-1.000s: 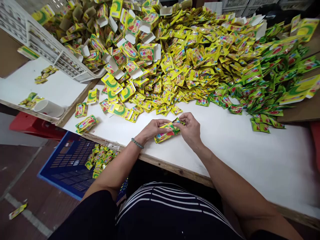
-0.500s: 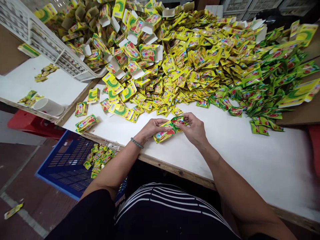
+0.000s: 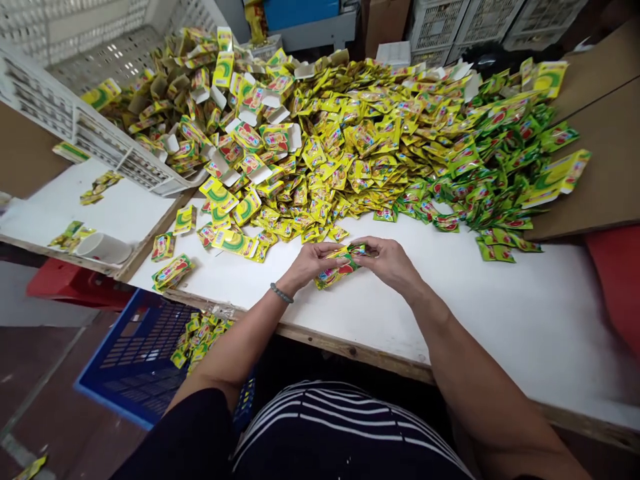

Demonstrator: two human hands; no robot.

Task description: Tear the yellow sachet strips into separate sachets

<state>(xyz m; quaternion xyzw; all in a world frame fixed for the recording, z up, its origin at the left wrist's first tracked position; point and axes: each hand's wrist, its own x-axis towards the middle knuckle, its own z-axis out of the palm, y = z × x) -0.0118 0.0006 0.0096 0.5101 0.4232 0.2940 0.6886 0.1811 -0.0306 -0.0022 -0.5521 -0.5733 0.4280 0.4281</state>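
Note:
Over the white table (image 3: pixel 370 313), near its front edge, my left hand (image 3: pixel 310 267) holds a small yellow-green box (image 3: pixel 330 277) with its fingers wrapped round it. At the box's right end my right hand (image 3: pixel 390 263) pinches a green packet (image 3: pixel 357 250); the packet touches the box opening, and how far it is inside is hidden by the fingers. Beyond both hands lies a big heap of yellow packets (image 3: pixel 360 173), with green packets (image 3: pixel 500 173) on its right and yellow boxes (image 3: pixel 245 137) on its left.
A white crate (image 3: pixel 100 147) tips toward the heap at the left. Near it lies a white cup (image 3: pixel 103 247). Below the table's edge, a blue basket (image 3: pixel 125 360) holds several filled boxes (image 3: pixel 200 337). Cardboard (image 3: pixel 595 160) stands at the right.
The view has tilted up and shifted right, so more of the background shows. The green packet sits lower and closer to the box, and my right hand is more closed over it.

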